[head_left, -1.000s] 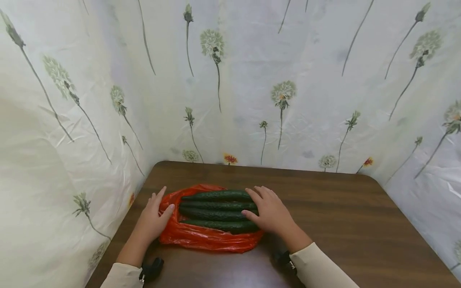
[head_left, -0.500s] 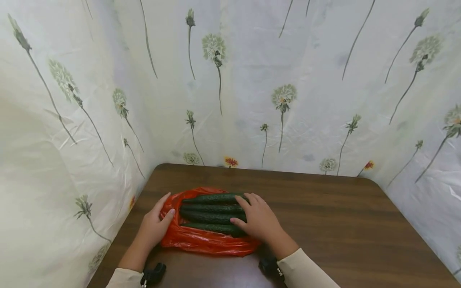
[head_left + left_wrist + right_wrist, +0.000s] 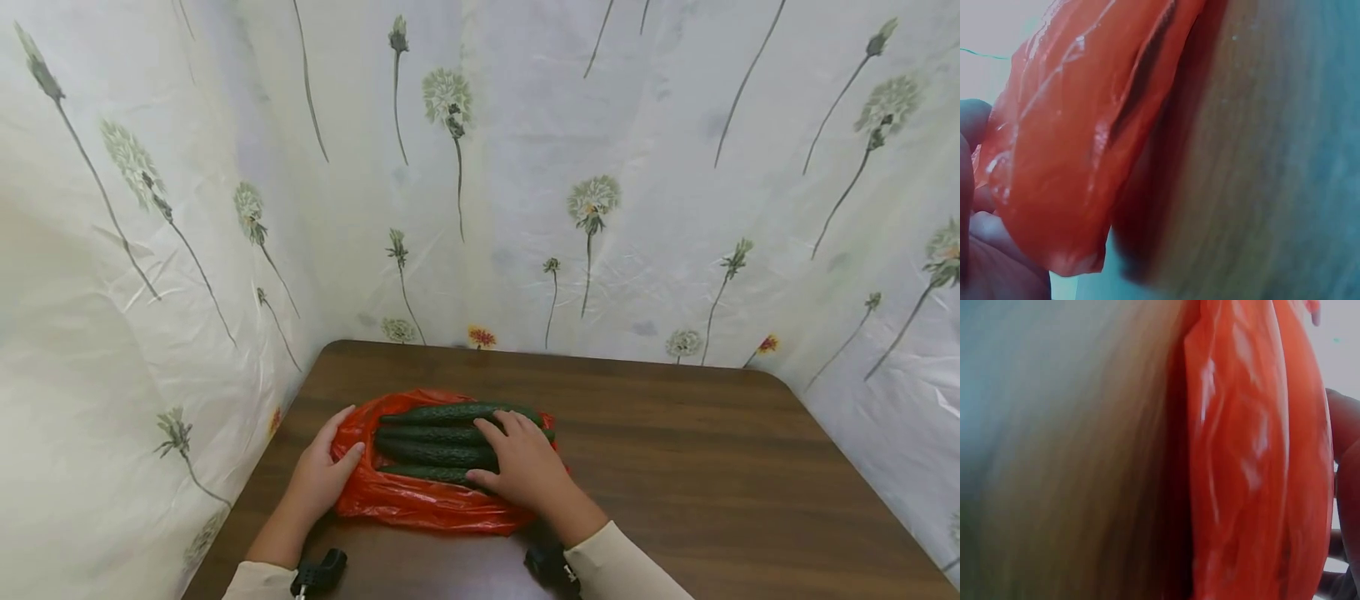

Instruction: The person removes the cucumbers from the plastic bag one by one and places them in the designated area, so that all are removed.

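Observation:
Several long dark green cucumbers [image 3: 435,454] lie side by side in an open red plastic bag [image 3: 427,504]. My left hand [image 3: 318,475] rests against the bag's left end, thumb and fingers spread. In the left wrist view, part of that hand shows at the left edge beside the crinkled red bag [image 3: 1079,156]. Over the right part of the cucumbers lies my right hand [image 3: 521,467], fingers spread and loosely bent, covering some of them. In the right wrist view its fingers [image 3: 1349,431] appear at the right edge, behind the bag [image 3: 1241,462].
The bag sits on a dark brown wooden table [image 3: 675,467], left of its middle. A pale plastic curtain [image 3: 517,167] printed with dandelions hangs behind the table and along its sides. A black wrist device [image 3: 322,571] is strapped at each sleeve.
My right hand has slid left along the cucumbers, uncovering their right ends. The left hand has stayed at the bag's left end. The head view has tilted slightly.

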Demonstrator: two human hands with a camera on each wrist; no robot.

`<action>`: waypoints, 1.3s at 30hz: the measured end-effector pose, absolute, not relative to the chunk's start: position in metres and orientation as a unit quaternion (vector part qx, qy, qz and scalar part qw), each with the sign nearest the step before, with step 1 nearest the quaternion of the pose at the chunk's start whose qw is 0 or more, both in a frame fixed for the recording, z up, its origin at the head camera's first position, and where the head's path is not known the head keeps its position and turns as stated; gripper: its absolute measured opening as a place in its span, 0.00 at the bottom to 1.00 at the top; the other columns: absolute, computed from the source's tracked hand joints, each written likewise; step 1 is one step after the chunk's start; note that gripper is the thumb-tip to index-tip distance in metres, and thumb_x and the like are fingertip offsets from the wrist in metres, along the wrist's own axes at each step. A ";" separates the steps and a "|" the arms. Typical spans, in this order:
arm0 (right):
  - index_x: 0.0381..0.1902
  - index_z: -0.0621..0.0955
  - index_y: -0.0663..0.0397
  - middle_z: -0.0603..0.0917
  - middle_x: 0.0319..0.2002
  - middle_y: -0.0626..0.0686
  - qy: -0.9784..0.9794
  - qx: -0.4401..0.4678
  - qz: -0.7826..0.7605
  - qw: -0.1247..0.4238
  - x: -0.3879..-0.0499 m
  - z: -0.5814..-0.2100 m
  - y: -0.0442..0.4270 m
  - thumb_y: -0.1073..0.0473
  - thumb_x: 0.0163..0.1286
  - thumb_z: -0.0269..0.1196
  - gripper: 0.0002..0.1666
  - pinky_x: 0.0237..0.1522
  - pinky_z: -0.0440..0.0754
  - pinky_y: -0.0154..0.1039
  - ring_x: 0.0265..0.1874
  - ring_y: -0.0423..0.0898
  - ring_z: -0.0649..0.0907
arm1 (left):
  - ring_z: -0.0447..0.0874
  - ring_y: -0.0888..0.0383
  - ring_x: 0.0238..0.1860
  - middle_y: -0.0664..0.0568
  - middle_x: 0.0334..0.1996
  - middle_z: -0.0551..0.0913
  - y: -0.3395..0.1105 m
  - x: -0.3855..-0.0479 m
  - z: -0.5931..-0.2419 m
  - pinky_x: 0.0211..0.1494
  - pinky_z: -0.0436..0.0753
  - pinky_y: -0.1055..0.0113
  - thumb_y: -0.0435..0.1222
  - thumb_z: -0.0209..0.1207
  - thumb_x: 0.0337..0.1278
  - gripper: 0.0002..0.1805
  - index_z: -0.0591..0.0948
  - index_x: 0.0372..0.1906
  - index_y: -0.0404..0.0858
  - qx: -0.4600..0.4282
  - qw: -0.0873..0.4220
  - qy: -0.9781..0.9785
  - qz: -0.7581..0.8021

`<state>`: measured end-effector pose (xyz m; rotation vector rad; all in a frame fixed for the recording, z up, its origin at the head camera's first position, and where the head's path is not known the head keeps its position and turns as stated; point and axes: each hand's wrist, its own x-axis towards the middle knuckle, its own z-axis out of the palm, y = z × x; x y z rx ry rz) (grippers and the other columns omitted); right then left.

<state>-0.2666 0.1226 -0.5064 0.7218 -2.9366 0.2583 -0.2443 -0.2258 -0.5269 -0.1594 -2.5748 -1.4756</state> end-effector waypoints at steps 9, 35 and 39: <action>0.80 0.67 0.37 0.67 0.78 0.56 -0.965 0.251 0.059 0.037 -0.264 -0.504 0.109 0.19 0.66 0.59 0.53 0.77 0.65 0.61 0.76 0.61 0.67 | 0.74 0.37 0.71 0.38 0.73 0.73 -0.226 -0.244 -0.524 0.71 0.73 0.35 0.42 0.63 0.73 0.36 0.65 0.80 0.49 -0.068 0.087 -0.857 -0.503; 0.68 0.75 0.33 0.74 0.57 0.52 -0.969 0.239 0.057 0.037 -0.242 -0.511 0.077 0.24 0.63 0.67 0.41 0.41 0.67 0.46 0.48 0.50 0.71 | 0.77 0.38 0.68 0.38 0.71 0.76 -0.225 -0.239 -0.523 0.69 0.75 0.36 0.40 0.65 0.72 0.36 0.66 0.80 0.50 -0.076 0.090 -0.858 -0.500; 0.63 0.79 0.35 0.75 0.49 0.49 -0.969 0.236 0.051 0.041 -0.238 -0.510 0.076 0.26 0.64 0.68 0.37 0.36 0.65 0.44 0.39 0.47 0.68 | 0.77 0.38 0.68 0.38 0.71 0.76 -0.225 -0.238 -0.523 0.69 0.75 0.36 0.41 0.65 0.72 0.36 0.65 0.80 0.49 -0.073 0.082 -0.858 -0.502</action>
